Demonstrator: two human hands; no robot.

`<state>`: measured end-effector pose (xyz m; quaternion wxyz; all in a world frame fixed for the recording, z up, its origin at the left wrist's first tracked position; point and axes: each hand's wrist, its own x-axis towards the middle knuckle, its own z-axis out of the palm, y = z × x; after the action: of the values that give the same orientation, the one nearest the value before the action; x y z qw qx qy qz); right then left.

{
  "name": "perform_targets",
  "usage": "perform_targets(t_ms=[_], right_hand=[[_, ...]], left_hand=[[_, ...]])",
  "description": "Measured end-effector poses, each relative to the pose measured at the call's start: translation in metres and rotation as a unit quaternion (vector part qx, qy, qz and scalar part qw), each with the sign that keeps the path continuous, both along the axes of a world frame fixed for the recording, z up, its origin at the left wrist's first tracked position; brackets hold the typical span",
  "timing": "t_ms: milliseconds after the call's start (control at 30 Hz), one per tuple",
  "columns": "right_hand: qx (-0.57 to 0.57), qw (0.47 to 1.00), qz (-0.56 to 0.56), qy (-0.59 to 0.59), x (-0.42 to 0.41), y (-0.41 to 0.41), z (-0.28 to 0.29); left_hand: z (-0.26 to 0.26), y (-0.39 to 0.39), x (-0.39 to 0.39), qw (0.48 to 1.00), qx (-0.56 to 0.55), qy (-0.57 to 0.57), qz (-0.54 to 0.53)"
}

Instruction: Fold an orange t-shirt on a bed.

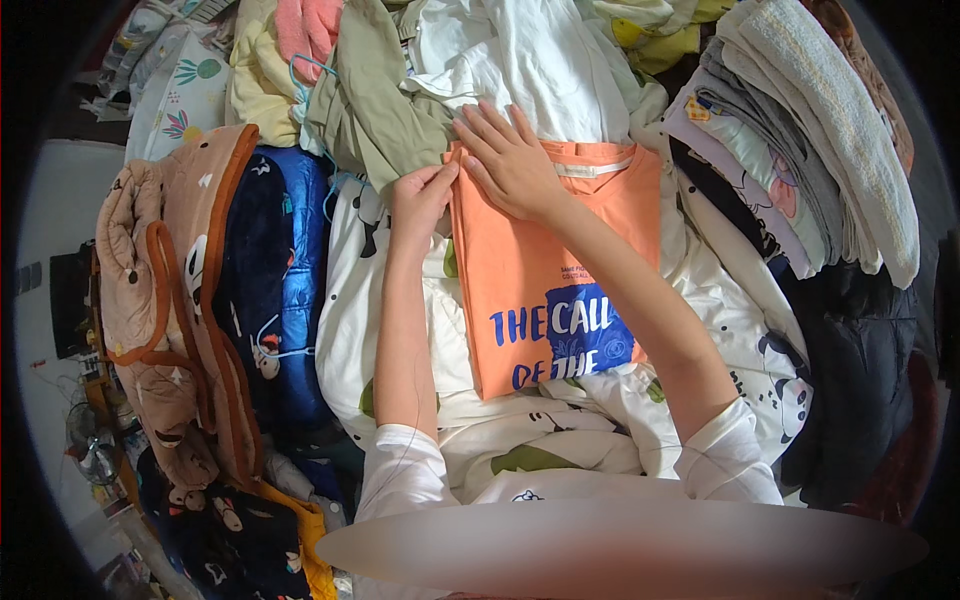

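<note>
A folded orange T-shirt [510, 300] with a blue printed design lies before me on white bedding [375, 315] patterned with pandas and green shapes. Its collar points away from me. My left hand [424, 193] pinches the shirt's left edge near the top corner between thumb and fingers. Flat on the shirt's upper left part rests my right hand [510, 165], fingers spread and pointing away, beside the neckline. White cloth [517, 67] and an olive-green garment [382, 82] lie just beyond the shirt.
At the right stands a stack of folded clothes with a pale towel [840, 127] on top, near a black padded garment [862, 375]. On the left are a brown fleece blanket [202, 172], a shiny blue padded garment [304, 285] and light-blue hangers [300, 67]. A fan [94, 446] stands farther left.
</note>
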<state>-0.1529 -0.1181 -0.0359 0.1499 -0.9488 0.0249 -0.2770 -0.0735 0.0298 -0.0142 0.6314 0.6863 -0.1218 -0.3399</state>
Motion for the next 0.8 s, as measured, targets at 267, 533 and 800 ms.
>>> perform_targets(t_ms=[267, 533, 800], right_hand=[[0.003, 1.000, -0.001, -0.007, 0.000, -0.001, -0.002], [0.007, 1.000, -0.006, -0.009, 0.000, 0.001, -0.001], [0.001, 1.000, -0.003, -0.016, -0.002, -0.002, -0.001]], left_hand=[[0.004, -0.007, -0.005, 1.000, 0.003, 0.020, 0.011], [-0.007, -0.006, -0.004, 0.999, -0.036, 0.033, 0.000], [-0.005, -0.003, -0.015, 0.909, 0.110, -0.401, 0.039]])
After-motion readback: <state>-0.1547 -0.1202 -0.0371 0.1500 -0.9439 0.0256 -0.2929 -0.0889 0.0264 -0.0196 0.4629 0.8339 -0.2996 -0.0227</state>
